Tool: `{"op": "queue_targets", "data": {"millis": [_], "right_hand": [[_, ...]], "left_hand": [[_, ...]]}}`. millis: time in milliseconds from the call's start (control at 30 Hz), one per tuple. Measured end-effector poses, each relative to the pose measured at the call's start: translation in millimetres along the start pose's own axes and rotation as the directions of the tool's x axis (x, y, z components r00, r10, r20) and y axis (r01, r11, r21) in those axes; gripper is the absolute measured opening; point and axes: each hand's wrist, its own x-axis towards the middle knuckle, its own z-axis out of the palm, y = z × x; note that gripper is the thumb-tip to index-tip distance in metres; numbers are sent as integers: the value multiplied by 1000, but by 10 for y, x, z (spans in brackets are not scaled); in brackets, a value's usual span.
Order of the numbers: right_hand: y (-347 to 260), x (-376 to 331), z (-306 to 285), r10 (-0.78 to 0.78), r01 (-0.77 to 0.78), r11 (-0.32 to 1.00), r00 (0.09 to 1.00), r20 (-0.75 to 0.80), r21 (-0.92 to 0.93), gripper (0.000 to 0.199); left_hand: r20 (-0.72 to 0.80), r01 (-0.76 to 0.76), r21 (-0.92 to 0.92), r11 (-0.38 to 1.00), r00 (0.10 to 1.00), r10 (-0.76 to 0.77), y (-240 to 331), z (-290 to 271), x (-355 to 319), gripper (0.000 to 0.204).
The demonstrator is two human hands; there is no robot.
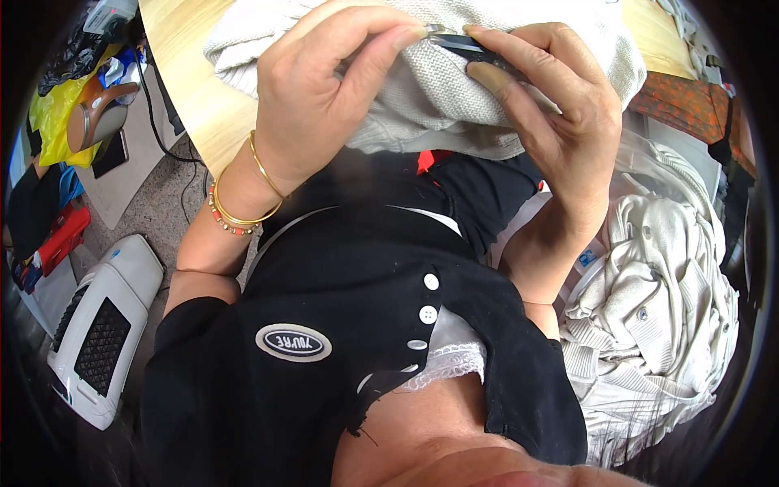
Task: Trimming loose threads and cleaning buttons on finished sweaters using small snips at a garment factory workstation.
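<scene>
A light grey-cream knit garment (479,109) lies bunched over the near edge of the wooden table. My left hand (316,85) is closed in a pinch at the garment's upper part, thumb against forefinger. A small shiny grey bit shows at those fingertips; whether it is a button or a metal tip I cannot tell. Between the thumb and fingers of my right hand (568,101) is a slim dark tool (466,47) that looks like thread snips. Its tip reaches to the left fingertips, over the knit. The right palm hides its rear end.
Pale wooden table (187,49) ahead. At right, a heap of cream buttoned knitwear (649,276) spills from clear plastic, below orange-brown patterned cloth (682,105). At left are a white-and-black appliance (105,333), a brown-and-copper device (97,118), a yellow bag (53,122) and a black cable (154,122).
</scene>
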Motion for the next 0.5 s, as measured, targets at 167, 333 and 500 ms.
{"op": "queue_targets", "data": {"millis": [167, 333, 500], "right_hand": [[25, 37, 75, -43, 43, 998, 999, -3, 46, 32], [10, 53, 71, -54, 53, 998, 998, 12, 36, 31], [-8, 54, 119, -36, 36, 999, 999, 7, 35, 31]], "left_hand": [[3, 13, 12, 1000, 1000, -13, -6, -46, -37, 12], [4, 42, 9, 999, 999, -42, -10, -44, -48, 13], [-5, 5, 9, 1000, 1000, -5, -15, -55, -35, 12]]}}
